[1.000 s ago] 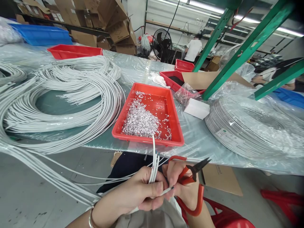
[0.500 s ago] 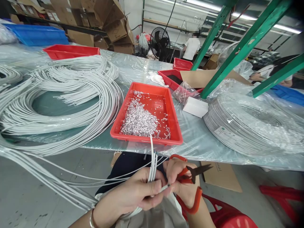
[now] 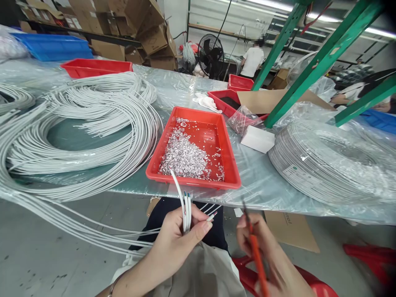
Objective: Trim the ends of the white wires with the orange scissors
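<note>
My left hand [image 3: 185, 231] is closed around several white cables [image 3: 186, 208], whose ends stick up between its fingers. Dark blue wire tips show on some of them. One cable end, with a small reddish wire showing, is pinched between thumb and forefinger and points right. My right hand [image 3: 262, 239] grips a pair of scissors [image 3: 256, 255] with orange handles, blades pointing up and away, slightly blurred. The hands are apart. Just beyond them on the table edge sits a red tray [image 3: 231, 165] with a heap of small shiny metal pieces [image 3: 185, 154].
Coiled white cables [image 3: 77, 152] cover the left of the table [image 3: 247, 181]. A wrapped cable roll [image 3: 309, 165] and a white box [image 3: 258, 139] lie right, near green posts [image 3: 312, 66]. A red stool [image 3: 309, 280] is below. Another person [image 3: 252, 60] stands in the background.
My right hand has drawn away from my left, to the right, and the scissors now point upward. My left hand has tilted the cables leftward and still holds them.
</note>
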Demonstrator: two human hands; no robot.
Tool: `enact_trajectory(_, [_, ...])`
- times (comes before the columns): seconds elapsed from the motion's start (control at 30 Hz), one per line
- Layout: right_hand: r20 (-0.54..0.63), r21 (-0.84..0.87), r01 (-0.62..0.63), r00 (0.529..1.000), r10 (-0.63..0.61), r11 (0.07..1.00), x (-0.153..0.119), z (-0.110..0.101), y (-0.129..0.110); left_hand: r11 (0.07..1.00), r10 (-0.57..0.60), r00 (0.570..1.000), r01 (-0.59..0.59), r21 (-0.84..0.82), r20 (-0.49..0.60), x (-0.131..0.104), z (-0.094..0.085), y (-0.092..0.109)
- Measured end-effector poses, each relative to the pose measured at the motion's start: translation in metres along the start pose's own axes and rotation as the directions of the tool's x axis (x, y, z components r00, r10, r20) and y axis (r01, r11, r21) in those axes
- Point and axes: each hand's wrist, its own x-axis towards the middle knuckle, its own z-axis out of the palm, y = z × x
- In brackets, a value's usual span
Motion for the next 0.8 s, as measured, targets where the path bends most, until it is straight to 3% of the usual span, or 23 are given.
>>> enact_trajectory(0.13, [0.171,-0.17,-0.11,0.975,0.14,0.979,-0.011,-0.006,-0.01,0.999,0.028,0.999,-0.027,0.047,-0.022,0.0,0.001,0.001])
enact_trajectory(0.3, [0.244,-0.348,-0.119,0.946,0.212,0.93,-0.005,-0.004,-0.015,0.996,0.046,0.999,-0.045,0.072,-0.008,0.0,0.003,0.002])
enact_trajectory(0.47, [0.289,-0.375,-0.153,0.918,0.272,0.914,0.002,-0.004,-0.02,0.999,-0.015,0.999,0.013,0.036,0.041,0.001,-0.001,0.0])
enact_trajectory(0.63, [0.292,-0.369,-0.104,0.93,0.221,0.924,0.004,-0.006,-0.025,0.997,-0.07,0.976,0.075,-0.016,0.206,0.003,-0.008,0.0])
enact_trajectory(0.8, [0.271,-0.397,0.003,0.956,0.114,0.918,0.008,-0.007,-0.021,0.992,0.026,0.981,-0.049,0.113,0.19,0.004,-0.011,0.002])
